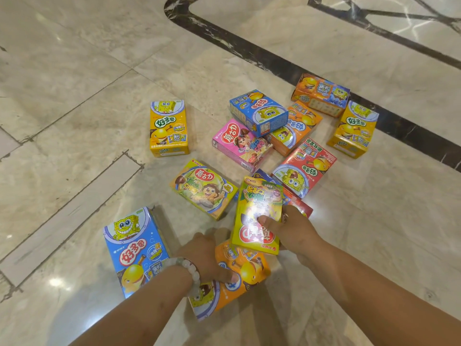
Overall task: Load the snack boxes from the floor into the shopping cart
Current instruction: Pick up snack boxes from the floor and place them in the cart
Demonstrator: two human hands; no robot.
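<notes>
right hand gripping green box, left hand gripping orange box

We have a single view, from a wide-angle camera worn on the head, looking forward and steeply down. Our left hand and right hand sit near, low in the picture. Beyond the hands the marble floor stretches away, its lines bowed by the lens.

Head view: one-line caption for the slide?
Right hand grips a yellow-green snack box, left hand holds an orange box, other boxes scattered on marble floor.
</notes>
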